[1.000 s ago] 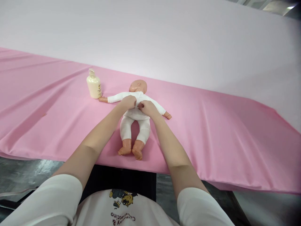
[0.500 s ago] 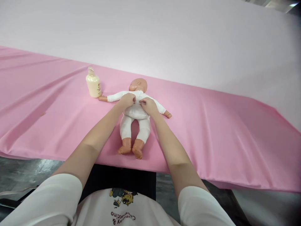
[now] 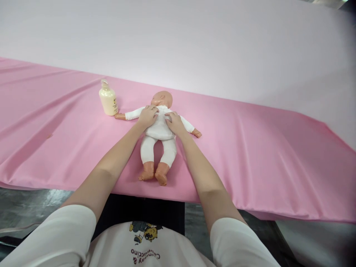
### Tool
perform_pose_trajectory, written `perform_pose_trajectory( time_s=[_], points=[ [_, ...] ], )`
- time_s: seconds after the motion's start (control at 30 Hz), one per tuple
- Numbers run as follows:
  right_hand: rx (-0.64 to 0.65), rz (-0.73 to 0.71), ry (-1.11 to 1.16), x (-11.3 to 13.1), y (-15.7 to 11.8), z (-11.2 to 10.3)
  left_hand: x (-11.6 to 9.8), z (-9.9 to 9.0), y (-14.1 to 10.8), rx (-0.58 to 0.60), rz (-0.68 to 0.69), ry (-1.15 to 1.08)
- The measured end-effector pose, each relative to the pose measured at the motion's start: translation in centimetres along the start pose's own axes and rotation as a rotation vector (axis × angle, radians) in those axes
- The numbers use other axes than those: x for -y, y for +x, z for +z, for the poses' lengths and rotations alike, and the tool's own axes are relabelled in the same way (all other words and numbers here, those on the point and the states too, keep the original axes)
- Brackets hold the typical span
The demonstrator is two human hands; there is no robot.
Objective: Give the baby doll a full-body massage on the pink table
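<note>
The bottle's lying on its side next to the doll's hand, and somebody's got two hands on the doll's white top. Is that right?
Not quite: the bottle is standing upright, as the head view shows. It is next to the doll's hand, and the left hand and right hand are on the doll's white top.

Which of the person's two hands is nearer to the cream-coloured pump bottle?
The left. The left hand is right of the pump bottle, on the bottle's side of the doll's torso; the right hand is farther right, across the torso.
</note>
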State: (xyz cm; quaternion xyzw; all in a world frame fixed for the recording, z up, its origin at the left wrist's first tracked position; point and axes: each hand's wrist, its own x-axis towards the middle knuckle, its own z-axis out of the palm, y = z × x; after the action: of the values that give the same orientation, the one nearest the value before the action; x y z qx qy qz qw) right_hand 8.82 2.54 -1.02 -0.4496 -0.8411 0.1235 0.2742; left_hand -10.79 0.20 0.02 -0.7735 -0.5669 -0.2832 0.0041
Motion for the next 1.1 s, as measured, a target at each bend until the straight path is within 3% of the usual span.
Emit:
perform_pose_trajectory(
  time_s=[0.17,0.33,0.4,0.47,0.57,0.7,0.83,0.97,1.1],
  points=[
    [-0.056,-0.003,-0.028,0.3,-0.2,-0.4,-0.1,0.1,-0.1,-0.064,0.070,-0.001],
    [0.197,0.005,-0.001,0.1,-0.2,-0.3,0.6,1.1,-0.1,0.189,0.054,0.021],
    [0.263,0.028,0.015,-0.3,-0.1,-0.1,0.9,1.4,0.0,0.228,0.043,0.020],
    [0.229,0.008,0.006,-0.6,-0.1,0.2,1.1,1.5,0.0,0.195,0.052,0.009],
    [0.052,-0.029,-0.014,-0.7,-0.2,0.7,1.0,1.5,-0.1,0.068,0.054,-0.021],
    [-0.164,0.065,-0.040,-0.6,-0.4,1.1,1.1,1.1,-0.7,-0.069,-0.120,0.009],
    [-0.122,0.250,-0.098,-1.7,-0.6,0.8,2.3,0.6,-1.5,0.019,-0.303,0.032],
    [-0.044,0.334,-0.143,-3.3,-1.0,0.1,3.8,0.2,-2.1,0.078,-0.322,0.028],
    [-0.047,0.402,-0.184,-3.5,-1.2,0.3,4.2,0.3,-2.2,0.086,-0.343,0.037]
  ],
)
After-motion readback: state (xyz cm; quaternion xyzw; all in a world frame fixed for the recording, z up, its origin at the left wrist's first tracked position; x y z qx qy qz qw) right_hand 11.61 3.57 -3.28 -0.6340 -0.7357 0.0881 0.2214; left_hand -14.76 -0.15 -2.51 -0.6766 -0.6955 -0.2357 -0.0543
